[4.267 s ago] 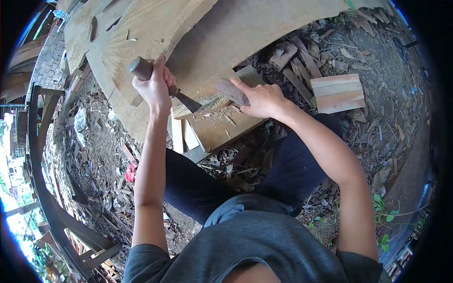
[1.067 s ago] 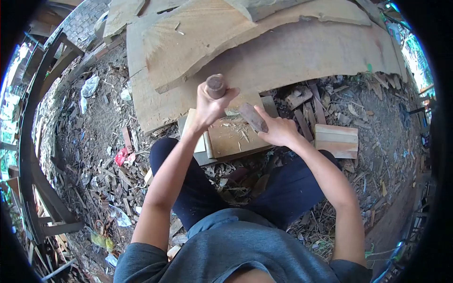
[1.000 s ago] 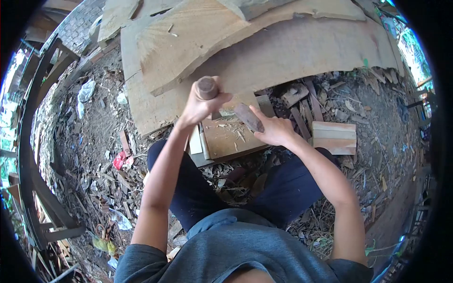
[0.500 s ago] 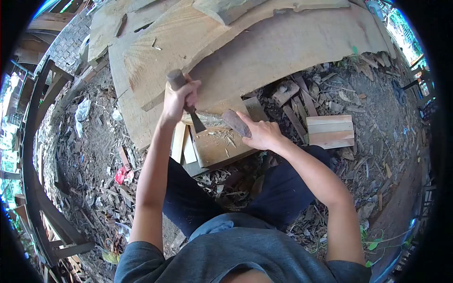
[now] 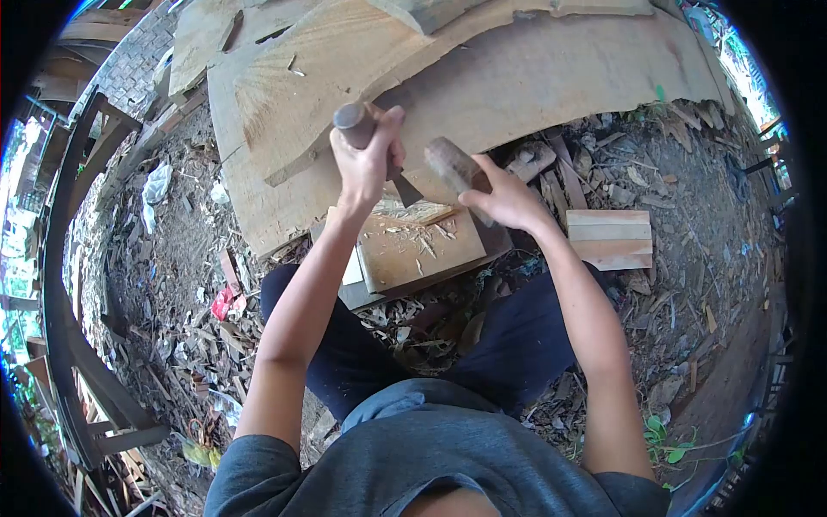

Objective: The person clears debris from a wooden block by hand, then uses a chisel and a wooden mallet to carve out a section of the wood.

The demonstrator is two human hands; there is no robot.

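Note:
My left hand (image 5: 363, 165) is closed around the thick wooden handle of a chisel (image 5: 407, 192), the butt of the handle pointing up. Its flat metal blade slants down toward the chipped far edge of a wooden block (image 5: 413, 263). In my right hand (image 5: 510, 200) is a wooden mallet (image 5: 448, 162), slightly blurred, its head raised beside the chisel. The fingers wrap round the mallet and partly hide its handle. Loose wood shavings (image 5: 425, 245) lie on the block, thickest around the cut near the blade.
Large wooden slabs (image 5: 534, 86) spread across the far side. To the right lies a small stack of planks (image 5: 609, 239). Wood scraps and chips litter the ground, with a red wrapper (image 5: 224, 303) at left. A dark wooden frame (image 5: 65, 327) stands along the left edge.
Both hands have moved right, and the chisel now points at the block's far edge. The mallet has risen away from the block's surface. More shavings show on the block.

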